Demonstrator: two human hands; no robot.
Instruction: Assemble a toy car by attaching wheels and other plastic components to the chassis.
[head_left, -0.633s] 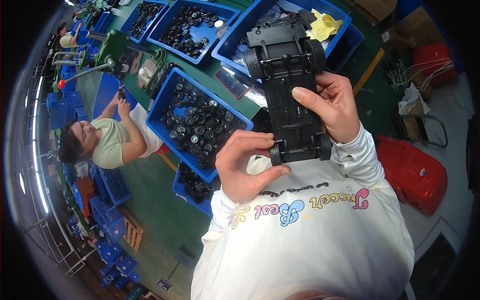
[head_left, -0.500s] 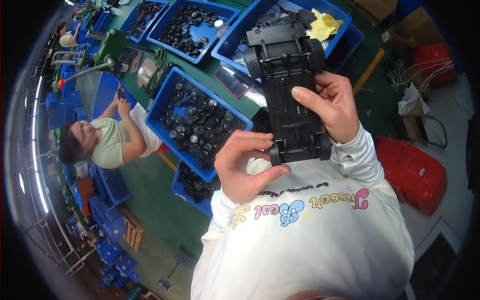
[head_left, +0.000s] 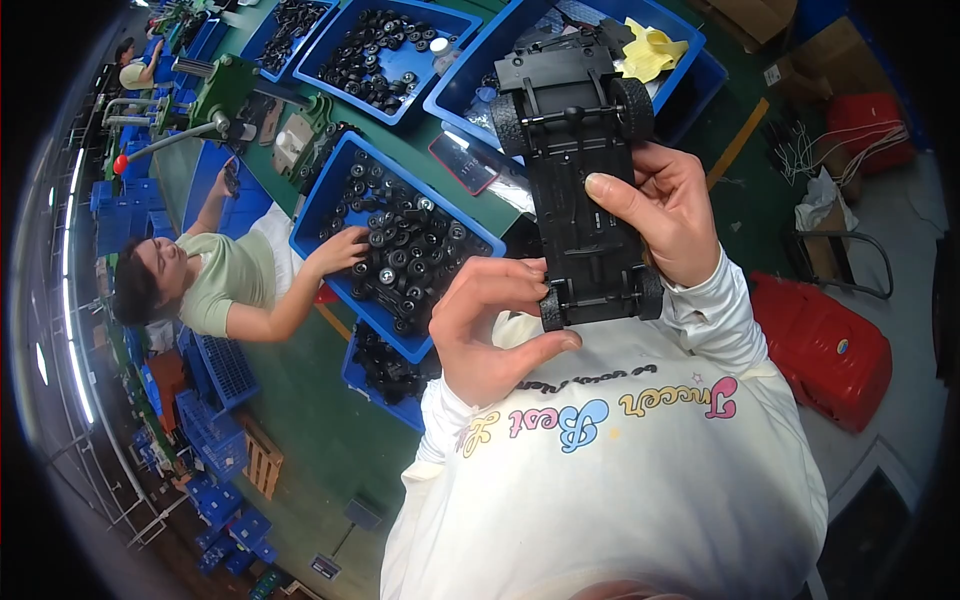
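A black toy car chassis (head_left: 578, 205) with treaded wheels is held up in front of my chest, its flat underside in view. My right hand (head_left: 670, 215) grips its right side, thumb pressed on the underside and fingers behind it. At the near left wheel (head_left: 552, 306), my left hand (head_left: 490, 325) is curled, fingertips against the wheel and thumb just below it. Beyond the chassis stands a large blue bin (head_left: 462, 95) holding dark parts and a yellow cloth (head_left: 652, 50).
Left of the chassis is a blue bin of small black wheels (head_left: 395, 245), with a co-worker's hand (head_left: 343, 250) in it. A phone (head_left: 464, 163) lies on the green table. Further left stands a green lever press (head_left: 222, 100). Red plastic containers (head_left: 825, 350) stand at right.
The co-worker has reached one hand into the bin of wheels; their other hand has moved a little away, holding a small dark part. My hands and the chassis have barely moved.
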